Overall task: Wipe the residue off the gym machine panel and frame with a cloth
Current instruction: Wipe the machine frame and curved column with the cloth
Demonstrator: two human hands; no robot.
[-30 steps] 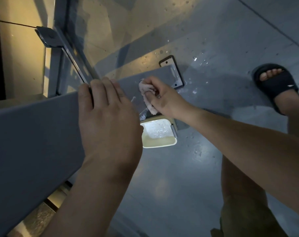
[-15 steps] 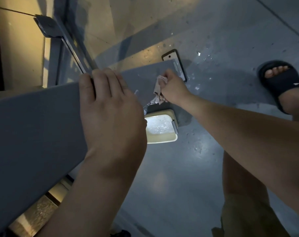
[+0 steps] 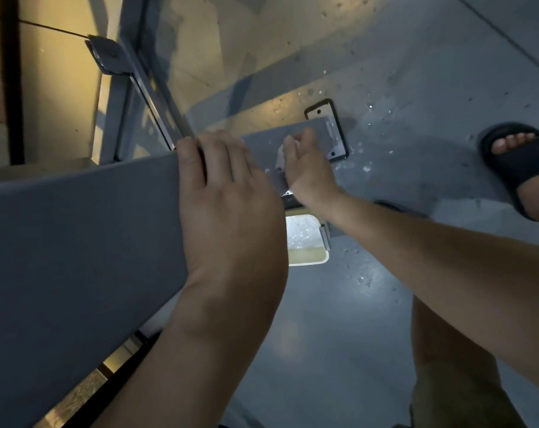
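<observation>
A grey machine frame beam (image 3: 77,236) runs down from the lower left to a bolted foot plate (image 3: 330,118) on the floor. My left hand (image 3: 228,205) lies on the beam, its fingers hooked over the far edge. Lower on the beam my right hand (image 3: 308,168) holds a small pale cloth (image 3: 280,156) against the grey face, close to the beam's lower end. Most of the cloth is hidden under the hand.
A cream tub (image 3: 307,239) holding wet, shiny contents sits on the floor just under the beam. My foot in a black slide sandal (image 3: 518,162) stands at the right. A clear panel with a metal bracket (image 3: 107,57) rises at the upper left. Wet specks dot the floor.
My right hand has slid the cloth further down the beam toward the foot plate. My left hand keeps its place on the beam's edge.
</observation>
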